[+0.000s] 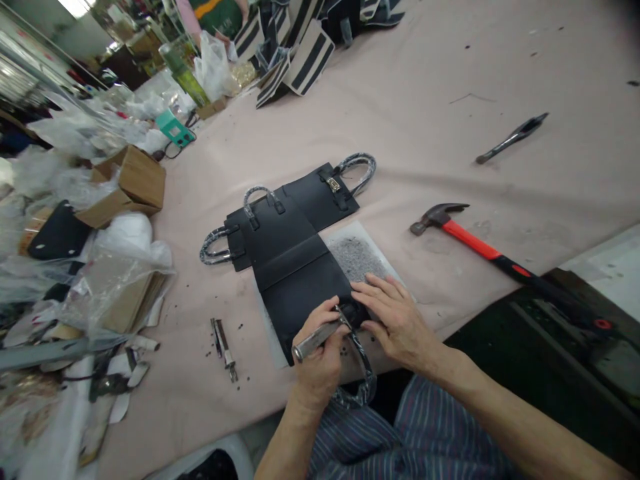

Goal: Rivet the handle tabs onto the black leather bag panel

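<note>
My left hand (320,357) is closed around a metal punch (314,343), whose tip points at the near end of a black bag panel (305,283). Flat on that panel's right corner lies my right hand (395,323), its fingers stretched out. Between both hands, a plastic-wrapped handle (367,377) hangs over the table edge toward my lap. More wrapped handles (260,193) are fixed to the far parts of the spread panel, one beside a metal clasp (333,185). Under the panel sits a white board (357,250) with dense dark marks.
A red-and-black claw hammer (473,240) lies to the right, its handle past the table edge. Pliers-like tool (513,139) rests farther back. At left are slim metal tools (223,348), a cardboard box (133,183) and plastic bags. Striped pieces (307,57) and another person (220,17) are behind.
</note>
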The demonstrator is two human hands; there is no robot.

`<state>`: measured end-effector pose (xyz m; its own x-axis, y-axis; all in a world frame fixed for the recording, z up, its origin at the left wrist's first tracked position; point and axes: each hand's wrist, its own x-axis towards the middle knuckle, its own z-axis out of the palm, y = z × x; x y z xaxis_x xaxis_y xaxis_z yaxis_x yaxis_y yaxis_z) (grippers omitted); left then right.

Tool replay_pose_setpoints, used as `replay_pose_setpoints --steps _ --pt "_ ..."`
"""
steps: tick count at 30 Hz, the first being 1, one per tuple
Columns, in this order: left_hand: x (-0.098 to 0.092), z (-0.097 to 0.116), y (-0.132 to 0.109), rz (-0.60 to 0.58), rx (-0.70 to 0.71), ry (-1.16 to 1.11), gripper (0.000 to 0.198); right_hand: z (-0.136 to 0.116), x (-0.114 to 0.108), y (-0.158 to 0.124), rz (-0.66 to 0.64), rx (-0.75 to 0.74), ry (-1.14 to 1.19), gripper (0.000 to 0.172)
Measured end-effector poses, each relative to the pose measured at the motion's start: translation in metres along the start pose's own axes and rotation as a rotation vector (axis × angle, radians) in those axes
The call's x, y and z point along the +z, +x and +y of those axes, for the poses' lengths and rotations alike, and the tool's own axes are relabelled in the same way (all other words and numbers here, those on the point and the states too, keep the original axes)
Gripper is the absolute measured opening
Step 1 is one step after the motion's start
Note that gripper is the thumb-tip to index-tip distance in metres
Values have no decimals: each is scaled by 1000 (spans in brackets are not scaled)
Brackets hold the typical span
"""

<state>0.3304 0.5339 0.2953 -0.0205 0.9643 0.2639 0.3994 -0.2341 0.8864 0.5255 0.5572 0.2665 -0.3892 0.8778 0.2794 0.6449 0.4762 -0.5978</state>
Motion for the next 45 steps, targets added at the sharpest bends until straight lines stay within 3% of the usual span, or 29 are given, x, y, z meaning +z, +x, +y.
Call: replay_pose_setpoints --steps 11,31,40,45 --pt "0 -6 -3 23 -56 -13 13 -1 -2 0 -4 21 17 46" --pt "3 -7 -2 -47 61 89 15 1 1 -2 8 7 1 44" --pt "7 -9 -4 -16 145 175 17 -1 1 -1 12 19 10 45" --pt "8 -4 -6 34 125 252 17 0 1 -2 8 12 6 44"
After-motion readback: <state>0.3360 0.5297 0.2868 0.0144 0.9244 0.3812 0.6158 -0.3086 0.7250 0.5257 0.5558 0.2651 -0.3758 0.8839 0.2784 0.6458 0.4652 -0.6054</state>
